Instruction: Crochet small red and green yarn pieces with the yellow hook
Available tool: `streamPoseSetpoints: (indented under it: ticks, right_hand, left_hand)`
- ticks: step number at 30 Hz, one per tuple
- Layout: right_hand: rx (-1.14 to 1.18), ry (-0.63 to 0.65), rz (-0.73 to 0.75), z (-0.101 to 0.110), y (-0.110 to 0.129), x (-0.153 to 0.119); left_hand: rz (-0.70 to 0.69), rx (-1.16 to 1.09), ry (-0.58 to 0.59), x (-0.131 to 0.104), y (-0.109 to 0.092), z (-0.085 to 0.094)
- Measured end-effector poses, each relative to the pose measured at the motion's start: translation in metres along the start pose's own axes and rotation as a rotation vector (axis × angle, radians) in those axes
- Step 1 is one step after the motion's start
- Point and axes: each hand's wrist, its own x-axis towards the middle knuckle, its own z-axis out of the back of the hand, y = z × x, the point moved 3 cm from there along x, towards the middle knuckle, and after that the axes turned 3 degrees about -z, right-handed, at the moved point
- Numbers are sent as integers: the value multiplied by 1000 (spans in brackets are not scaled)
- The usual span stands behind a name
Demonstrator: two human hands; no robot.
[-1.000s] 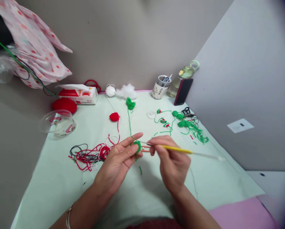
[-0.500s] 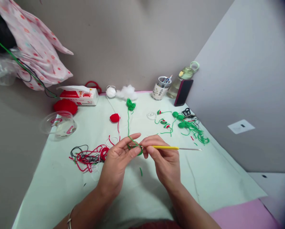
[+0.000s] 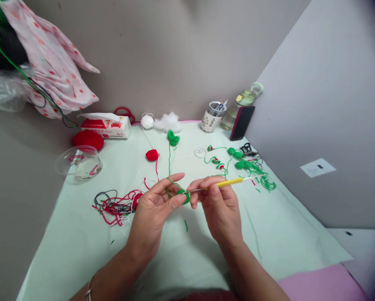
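Between the thumb and fingers of my left hand [image 3: 152, 211] is a small green crochet piece [image 3: 184, 195], partly hidden by the fingertips. Green yarn runs over the left index finger and up to a green yarn bundle [image 3: 173, 138]. My right hand [image 3: 221, 205] grips a yellow-handled crochet hook [image 3: 229, 182], tilted up to the right. The hook's metal tip touches the green piece. Below the hands, a short green yarn scrap [image 3: 186, 225] lies on the pale cloth [image 3: 212, 267].
At left are tangled red, black and white yarn [image 3: 115, 207], a clear plastic bowl [image 3: 90, 169] and a tissue box [image 3: 116, 128]. A red yarn ball [image 3: 151, 155] sits mid-table. At right are green crochet pieces [image 3: 240, 165], a pen can [image 3: 210, 120], a phone [image 3: 243, 122] and a bottle [image 3: 231, 117].
The hook has tilted, its handle end rising on the right, and my right hand has turned and shifted slightly right. More of the green piece shows at the left fingertips.
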Motion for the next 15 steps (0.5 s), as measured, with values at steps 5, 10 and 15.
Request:
streamPoseSetpoints:
  ticks: [5, 10, 15]
  right_hand:
    - [-166, -7, 109, 2, 6, -5]
    - [-413, 22, 308, -4, 16, -8]
    - [-590, 64, 399, -4, 20, -11]
  left_hand:
    - [-32, 33, 25, -1, -2, 1]
    - [-60, 92, 27, 1, -2, 4]
    - [-71, 110, 3, 1, -1, 4]
